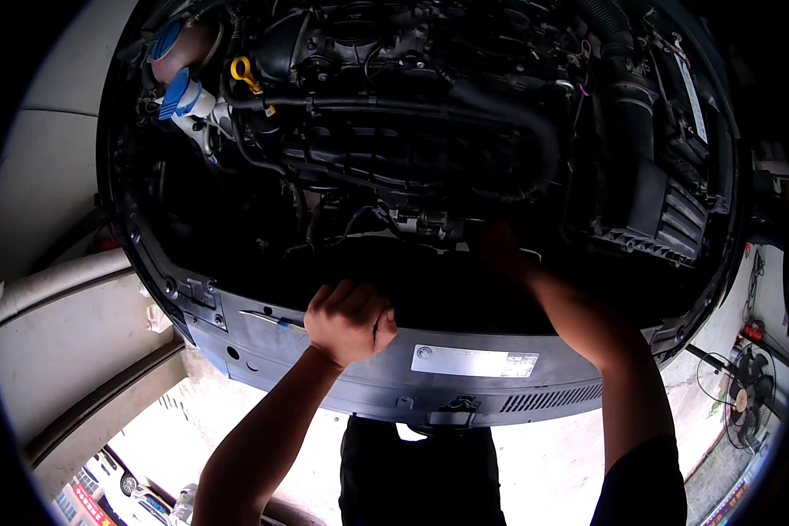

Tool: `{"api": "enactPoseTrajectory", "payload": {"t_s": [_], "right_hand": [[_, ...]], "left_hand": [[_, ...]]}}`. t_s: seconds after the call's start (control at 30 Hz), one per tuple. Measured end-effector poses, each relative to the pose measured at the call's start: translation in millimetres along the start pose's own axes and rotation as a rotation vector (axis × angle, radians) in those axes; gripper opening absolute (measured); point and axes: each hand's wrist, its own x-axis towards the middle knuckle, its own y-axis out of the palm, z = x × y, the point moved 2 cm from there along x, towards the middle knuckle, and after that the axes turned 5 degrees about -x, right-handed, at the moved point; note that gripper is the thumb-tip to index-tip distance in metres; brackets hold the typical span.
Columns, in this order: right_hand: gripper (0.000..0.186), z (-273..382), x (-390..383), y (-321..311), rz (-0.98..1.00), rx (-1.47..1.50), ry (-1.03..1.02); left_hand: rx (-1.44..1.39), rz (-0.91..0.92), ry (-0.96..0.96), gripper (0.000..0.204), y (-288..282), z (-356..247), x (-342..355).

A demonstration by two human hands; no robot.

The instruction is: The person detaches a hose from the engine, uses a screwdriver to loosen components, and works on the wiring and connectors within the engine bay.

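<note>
Nearest me, the person's legs in black trousers [416,478] are standing close against the car's front. Just beyond, a long, grey metal front panel [394,386] is running across the mouth of the engine bay; its long axis is going left to right, its middle bowing toward the person. A silvery-white rectangular label [451,360] is lying lengthwise along it, and a row of narrow dark slots [550,398] is sitting below and right of that.

The left forearm is slanting up and rightward, and the left hand [351,323] is resting at the panel's upper edge, knuckles facing the bay, fingers curled into a fist, thumb lying at its right side. I cannot tell whether it is gripping the edge. The right arm is bending inward over the panel, and the right hand [501,250] is sitting deep in the shadow; whether its fingers are spread or holding something, I cannot tell.

Beyond, a dark engine [359,162] is filling the bay, with a black ribbed plastic box [666,219] standing to the right. Farther left, a white filler neck with a blue cap [184,98] is leaning beside a yellow ring-shaped handle [245,74].
</note>
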Motion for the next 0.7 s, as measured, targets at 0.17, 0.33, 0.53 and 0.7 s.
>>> {"api": "enactPoseTrajectory", "payload": {"t_s": [0.17, 0.33, 0.53, 0.7], "right_hand": [[0.027, -5.5, -3.7, 26.1, -0.552, 0.408, 0.097], [0.025, -3.3, -2.9, -1.4, -0.139, 0.063, -0.026], [0.027, -9.0, -0.9, 14.5, -0.289, 0.248, -0.092], [0.029, 6.3, -10.0, -14.0, -0.133, 0.305, 0.000]], "left_hand": [[0.011, -0.018, 0.018, 0.029, 1.3, -2.3, 3.5], [0.013, 0.008, 0.010, 0.031, 1.2, -3.2, 1.7], [0.059, 0.064, 0.023, 0.029, -0.4, -5.5, 2.3], [0.031, 0.162, -0.112, 0.027, -11.7, -10.3, 7.7]]}}
